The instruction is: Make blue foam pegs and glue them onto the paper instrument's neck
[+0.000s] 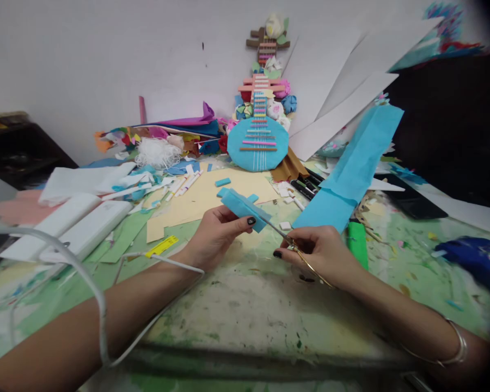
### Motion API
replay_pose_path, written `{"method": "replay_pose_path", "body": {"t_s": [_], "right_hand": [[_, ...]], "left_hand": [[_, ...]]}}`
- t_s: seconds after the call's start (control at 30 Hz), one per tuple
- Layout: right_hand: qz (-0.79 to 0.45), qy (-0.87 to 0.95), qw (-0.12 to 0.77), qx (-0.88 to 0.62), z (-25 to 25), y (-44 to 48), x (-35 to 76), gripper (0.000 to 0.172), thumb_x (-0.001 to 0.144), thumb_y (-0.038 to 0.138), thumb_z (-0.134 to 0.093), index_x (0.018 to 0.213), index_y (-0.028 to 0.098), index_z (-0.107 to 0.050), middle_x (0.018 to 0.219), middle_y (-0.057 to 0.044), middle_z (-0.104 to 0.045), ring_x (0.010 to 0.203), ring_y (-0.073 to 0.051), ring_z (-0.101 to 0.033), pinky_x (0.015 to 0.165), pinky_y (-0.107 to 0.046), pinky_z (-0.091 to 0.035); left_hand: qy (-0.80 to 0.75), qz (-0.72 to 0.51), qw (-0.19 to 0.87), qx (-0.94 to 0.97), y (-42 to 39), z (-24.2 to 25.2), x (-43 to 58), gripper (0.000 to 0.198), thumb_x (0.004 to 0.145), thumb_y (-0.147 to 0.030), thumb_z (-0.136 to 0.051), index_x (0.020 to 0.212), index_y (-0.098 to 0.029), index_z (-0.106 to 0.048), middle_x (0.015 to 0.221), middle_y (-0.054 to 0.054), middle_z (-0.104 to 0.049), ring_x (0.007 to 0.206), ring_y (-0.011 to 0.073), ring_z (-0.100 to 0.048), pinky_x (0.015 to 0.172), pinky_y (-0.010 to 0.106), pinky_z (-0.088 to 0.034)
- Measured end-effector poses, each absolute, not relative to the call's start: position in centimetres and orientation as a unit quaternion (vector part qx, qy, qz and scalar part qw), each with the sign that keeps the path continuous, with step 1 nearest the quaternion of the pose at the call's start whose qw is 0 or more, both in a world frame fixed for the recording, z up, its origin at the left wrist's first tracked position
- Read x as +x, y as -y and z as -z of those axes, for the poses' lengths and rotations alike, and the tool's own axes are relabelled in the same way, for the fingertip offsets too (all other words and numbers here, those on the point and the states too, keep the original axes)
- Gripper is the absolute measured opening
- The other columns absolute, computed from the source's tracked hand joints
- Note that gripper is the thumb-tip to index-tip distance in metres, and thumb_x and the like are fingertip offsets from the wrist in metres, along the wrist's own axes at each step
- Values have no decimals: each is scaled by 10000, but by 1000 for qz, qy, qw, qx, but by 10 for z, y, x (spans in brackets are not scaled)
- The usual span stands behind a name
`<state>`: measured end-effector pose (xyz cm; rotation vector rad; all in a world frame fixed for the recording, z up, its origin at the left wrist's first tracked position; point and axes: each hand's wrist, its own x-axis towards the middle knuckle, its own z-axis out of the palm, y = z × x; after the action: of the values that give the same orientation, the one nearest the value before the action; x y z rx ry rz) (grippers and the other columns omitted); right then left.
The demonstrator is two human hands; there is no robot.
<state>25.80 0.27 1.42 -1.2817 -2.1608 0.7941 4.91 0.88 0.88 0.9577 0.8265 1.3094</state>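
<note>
The person at the bench is pinching a folded blue paper in the left hand, the thumb pressing its near face and the fingers curling in behind. That grip is probably pinning the layers together and leaving the right-hand end exposed. The right hand is curling snugly round the gold handles of some scissors, whose blades are pointing up and leftward, seemingly angled so the tips are reaching that exposed end. How far the blades are parting, I can't make out.

The folded paper is sitting above the middle of the bench, jutting past the left fingertips and lying just ahead and leftward of the right hand.

Toward the back edge, a small blue strip is lying on a cream sheet, and a blue-fronted instrument model is standing upright, perhaps clear of the work. A long blue paper is sloping up toward the back right corner, while a white cord is crossing the left forearm.
</note>
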Motion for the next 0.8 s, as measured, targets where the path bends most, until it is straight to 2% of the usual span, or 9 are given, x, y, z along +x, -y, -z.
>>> {"method": "replay_pose_path", "body": {"t_s": [0.43,0.8], "right_hand": [[-273,803,261,-462,-13,-2,258,307,752,410,-636,632,131,-680,467,59,-293,476,-70,-245,449,-239,-206],[-282,798,260,-465,-14,0,257,386,756,425,-610,496,149,-537,472,50,-270,472,-69,-246,433,-235,-187]], "left_hand": [[-352,-554,628,419,-11,-6,48,196,593,-173,-809,764,-127,-725,740,40,-707,668,114,-600,665,258,-462],[-354,-557,634,403,-9,-10,50,188,560,-164,-820,706,-112,-713,694,33,-694,613,104,-577,641,264,-457]]}}
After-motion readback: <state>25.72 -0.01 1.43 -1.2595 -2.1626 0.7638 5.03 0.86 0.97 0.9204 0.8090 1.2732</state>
